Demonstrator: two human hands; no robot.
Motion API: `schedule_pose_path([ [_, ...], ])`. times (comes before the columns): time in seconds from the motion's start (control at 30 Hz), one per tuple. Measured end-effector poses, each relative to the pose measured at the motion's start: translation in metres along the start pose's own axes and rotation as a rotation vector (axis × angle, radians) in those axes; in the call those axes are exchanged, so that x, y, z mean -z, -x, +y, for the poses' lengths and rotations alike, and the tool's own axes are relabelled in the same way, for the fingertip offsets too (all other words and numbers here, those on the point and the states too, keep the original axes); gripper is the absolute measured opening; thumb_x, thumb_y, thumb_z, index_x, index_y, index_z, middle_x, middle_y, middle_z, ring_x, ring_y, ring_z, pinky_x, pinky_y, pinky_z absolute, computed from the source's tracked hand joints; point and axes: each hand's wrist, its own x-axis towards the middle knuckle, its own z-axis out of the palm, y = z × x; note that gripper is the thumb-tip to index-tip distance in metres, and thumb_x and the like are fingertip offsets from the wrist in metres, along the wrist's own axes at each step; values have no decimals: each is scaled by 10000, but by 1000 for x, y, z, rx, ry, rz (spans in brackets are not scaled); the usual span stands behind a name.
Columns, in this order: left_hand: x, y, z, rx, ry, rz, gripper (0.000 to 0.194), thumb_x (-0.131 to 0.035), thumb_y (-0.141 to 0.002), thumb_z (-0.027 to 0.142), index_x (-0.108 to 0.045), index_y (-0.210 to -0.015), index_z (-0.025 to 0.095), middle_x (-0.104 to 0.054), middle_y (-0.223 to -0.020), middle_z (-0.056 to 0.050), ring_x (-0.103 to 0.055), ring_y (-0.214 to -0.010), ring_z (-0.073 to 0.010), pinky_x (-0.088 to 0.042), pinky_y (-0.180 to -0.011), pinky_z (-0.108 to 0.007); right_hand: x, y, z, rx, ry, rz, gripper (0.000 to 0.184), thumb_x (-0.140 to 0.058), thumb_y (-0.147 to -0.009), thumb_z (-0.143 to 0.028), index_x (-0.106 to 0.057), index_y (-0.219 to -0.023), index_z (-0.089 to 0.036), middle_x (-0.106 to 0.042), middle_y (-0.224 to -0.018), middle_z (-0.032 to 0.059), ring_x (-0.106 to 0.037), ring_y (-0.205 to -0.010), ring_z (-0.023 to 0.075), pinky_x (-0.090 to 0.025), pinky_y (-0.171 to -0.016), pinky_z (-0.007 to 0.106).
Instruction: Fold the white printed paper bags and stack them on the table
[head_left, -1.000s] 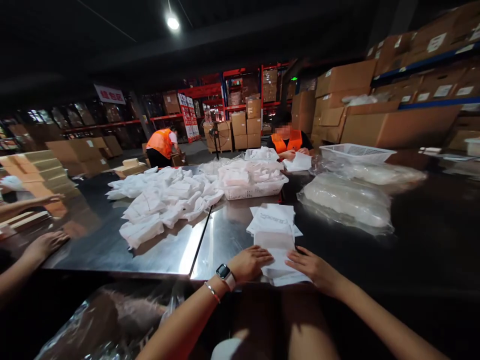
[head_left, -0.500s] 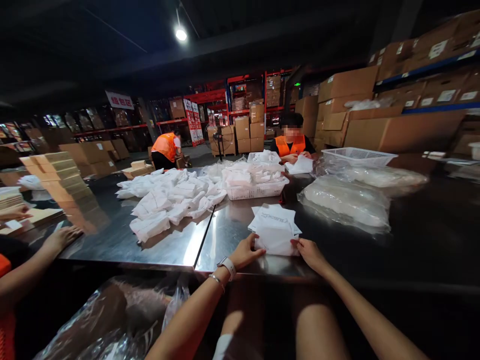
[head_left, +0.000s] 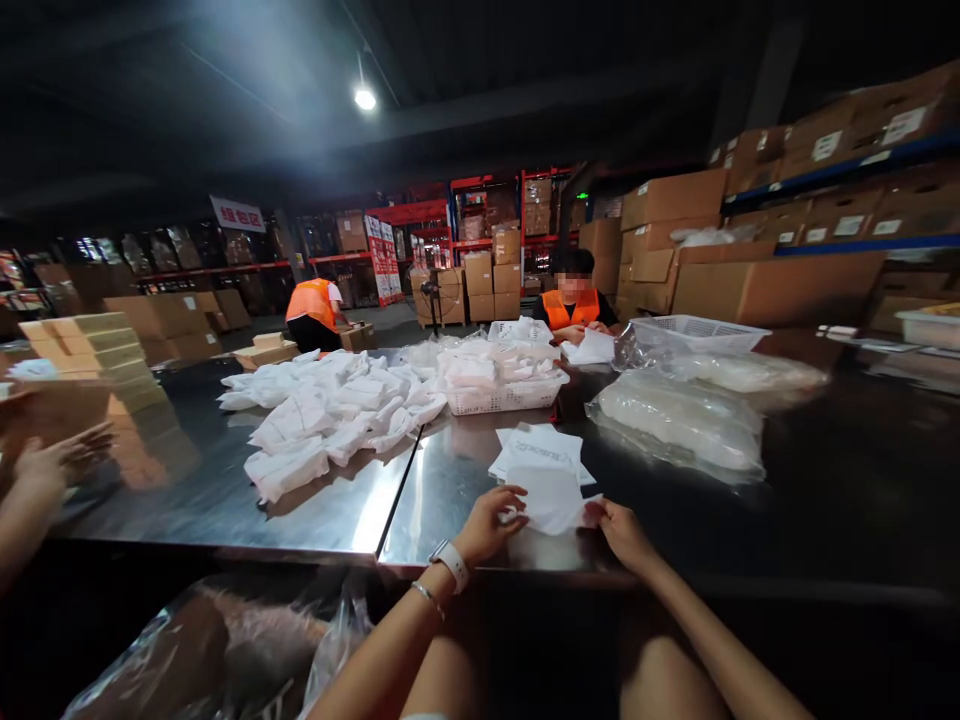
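A small white pouch point(head_left: 553, 500), thin and soft-looking, lies near the table's front edge. Its upper part overlaps a few white printed sheets or bags point(head_left: 536, 447), fanned out with grey lettering. At the pouch's left edge, my left hand point(head_left: 491, 522) has its fingers curled and thumb against the side. My right hand point(head_left: 621, 532) pinches the lower right corner between thumb and fingers. Whatever may be inside the pouch is hidden.
Left of centre is a heap of filled white pouches point(head_left: 337, 410). Behind stands a white basket point(head_left: 510, 398) full of them. Clear plastic packs point(head_left: 679, 425) lie right. A co-worker's hand point(head_left: 49, 470) is far left, by stacked boxes point(head_left: 112, 355); another person point(head_left: 574, 305) sits opposite.
The view has tilted up slightly. My right hand now pulls the pouch's corner outward a little, and my left fingers are more curled. The co-worker at left now handles a brown box.
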Motion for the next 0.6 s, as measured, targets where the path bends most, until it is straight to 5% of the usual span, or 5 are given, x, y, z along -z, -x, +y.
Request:
schedule_pose_path([
  [0.2, 18, 8, 9, -56, 86, -1, 290, -628, -861, 453, -629, -789, 172, -662, -1134, -111, -612, -1063, -233, -464, -978, -396, 2, 3, 4, 24, -32, 54, 466, -404, -775, -601, -654, -682, -219, -714, -704, 117, -676, -692, 303, -558, -682, 446],
  [0.33, 21, 11, 6, 20, 219, -68, 409, -596, -876, 508, -566, -1134, 193, -608, -1262, -126, -532, -1215, -258, -401, -1049, -451, 1, 6, 7, 37, -41, 53, 466, -431, -766, -610, -691, -735, -225, -730, -717, 97, -686, -697, 293, -560, -664, 412],
  [0.47, 15, 11, 8, 43, 15, -181, 863, -840, -628, 441, -450, -1357, 192, -564, -1336, -141, -483, -1258, -300, -347, -1091, -459, 0, 6, 7, 30, -38, 57, 491, -427, -759, -630, -701, -741, -222, -730, -701, 91, -694, -681, 287, -561, -650, 396],
  [0.6, 0, 14, 12, 88, -128, -43, 341, -599, -854, 459, -696, -1028, 183, -704, -1052, -88, -591, -1047, -273, -405, -1004, -407, 0, 8, 2, 23, -25, 64, 520, -402, -768, -648, -700, -731, -223, -715, -649, 85, -688, -642, 277, -549, -611, 373],
])
